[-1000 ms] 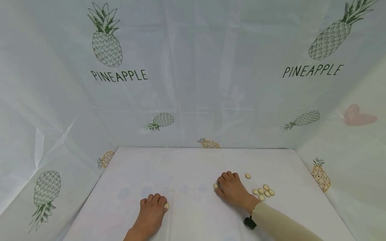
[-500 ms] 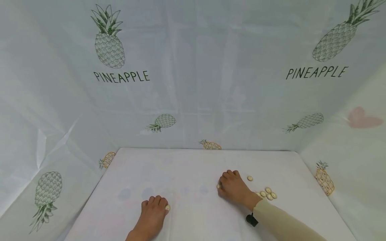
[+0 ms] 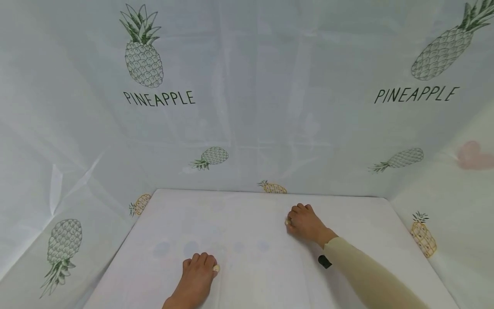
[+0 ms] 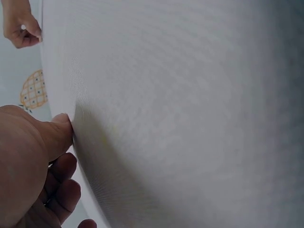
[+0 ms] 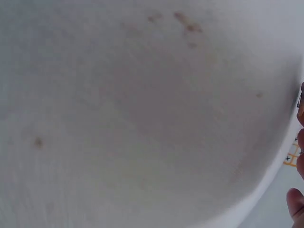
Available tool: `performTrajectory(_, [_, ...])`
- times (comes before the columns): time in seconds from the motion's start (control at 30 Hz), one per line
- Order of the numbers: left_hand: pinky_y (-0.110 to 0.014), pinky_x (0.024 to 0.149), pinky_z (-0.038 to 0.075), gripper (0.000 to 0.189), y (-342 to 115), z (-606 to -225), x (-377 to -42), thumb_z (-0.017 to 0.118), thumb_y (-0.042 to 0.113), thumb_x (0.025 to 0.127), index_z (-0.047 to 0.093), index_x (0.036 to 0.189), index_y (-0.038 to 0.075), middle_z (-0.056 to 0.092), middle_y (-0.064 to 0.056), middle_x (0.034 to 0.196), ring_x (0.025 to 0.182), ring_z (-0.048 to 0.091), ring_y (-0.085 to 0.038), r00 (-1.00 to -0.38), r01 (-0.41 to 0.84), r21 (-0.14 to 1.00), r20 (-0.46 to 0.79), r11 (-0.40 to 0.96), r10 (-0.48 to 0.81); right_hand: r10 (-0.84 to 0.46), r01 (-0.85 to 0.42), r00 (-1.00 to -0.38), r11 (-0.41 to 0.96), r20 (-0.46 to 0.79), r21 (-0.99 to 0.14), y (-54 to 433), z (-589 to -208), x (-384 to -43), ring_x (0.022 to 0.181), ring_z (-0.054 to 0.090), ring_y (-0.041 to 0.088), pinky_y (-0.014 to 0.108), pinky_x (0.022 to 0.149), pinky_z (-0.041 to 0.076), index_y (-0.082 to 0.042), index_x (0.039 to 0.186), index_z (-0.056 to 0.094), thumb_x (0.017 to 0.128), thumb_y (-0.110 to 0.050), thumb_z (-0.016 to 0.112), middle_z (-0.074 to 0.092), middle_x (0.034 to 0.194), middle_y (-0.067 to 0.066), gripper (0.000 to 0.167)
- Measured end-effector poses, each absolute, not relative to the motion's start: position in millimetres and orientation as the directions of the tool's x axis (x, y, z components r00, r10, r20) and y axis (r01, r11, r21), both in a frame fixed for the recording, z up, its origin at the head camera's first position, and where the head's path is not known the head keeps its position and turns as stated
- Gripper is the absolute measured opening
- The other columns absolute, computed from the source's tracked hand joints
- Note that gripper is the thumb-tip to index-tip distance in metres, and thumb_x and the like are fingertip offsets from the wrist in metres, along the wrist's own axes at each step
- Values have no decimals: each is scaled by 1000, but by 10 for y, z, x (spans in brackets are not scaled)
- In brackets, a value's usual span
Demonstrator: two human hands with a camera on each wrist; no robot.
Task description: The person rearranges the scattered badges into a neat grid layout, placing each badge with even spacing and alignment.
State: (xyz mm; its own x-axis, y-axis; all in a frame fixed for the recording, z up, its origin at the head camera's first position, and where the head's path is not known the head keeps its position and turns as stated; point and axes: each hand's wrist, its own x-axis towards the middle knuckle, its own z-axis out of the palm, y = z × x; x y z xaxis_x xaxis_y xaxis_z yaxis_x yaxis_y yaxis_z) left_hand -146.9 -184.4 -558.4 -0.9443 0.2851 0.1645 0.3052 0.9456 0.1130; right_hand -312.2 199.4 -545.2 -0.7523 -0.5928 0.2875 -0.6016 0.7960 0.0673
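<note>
My left hand [image 3: 197, 277] rests low on the white table, fingers bent. A small round cream disc [image 3: 216, 268] is pinched at its thumb side. Farther back and to the right, my right hand [image 3: 306, 222] pinches a second cream disc [image 3: 287, 222], mostly covered by the fingers. In the left wrist view, the left thumb [image 4: 61, 130] meets the white surface, and the right hand [image 4: 21, 23] appears at the upper left. The right wrist view catches only fingertips [image 5: 297, 202] at its right edge. The other discs seen earlier are hidden behind the right arm.
The white table [image 3: 247, 240] carries faint bluish spots. White pineapple-print sheets [image 3: 270, 107] hang behind it and at both sides. A pale sleeve [image 3: 366, 272] covers the right forearm, and a black device [image 3: 324, 261] hangs at that wrist.
My right hand has taken hold of a cream disc and moved it farther back. The arm now covers the group of discs. My left hand stays in place with its disc.
</note>
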Motion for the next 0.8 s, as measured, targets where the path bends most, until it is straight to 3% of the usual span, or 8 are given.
performTrajectory(0.37, [-46,82,43,28,-1837,-5578,-1452,83,25,91,57,97,18,50,7,93,88,43,-15,-943,306,145,182,941,279,-543,-554,-807,832,230,19,2018,-5497,-3122,94,55,23,47,85,45,-13,97,72,92,-30,76,68,102,2,18])
performTrajectory(0.8, [-43,80,42,29,-1860,-5650,-1460,83,26,91,55,96,19,45,9,89,86,42,-13,-932,325,136,211,936,293,-552,-572,-795,820,250,-8,2022,-5531,-3133,92,55,22,47,83,45,-13,99,73,92,-26,73,66,98,1,15])
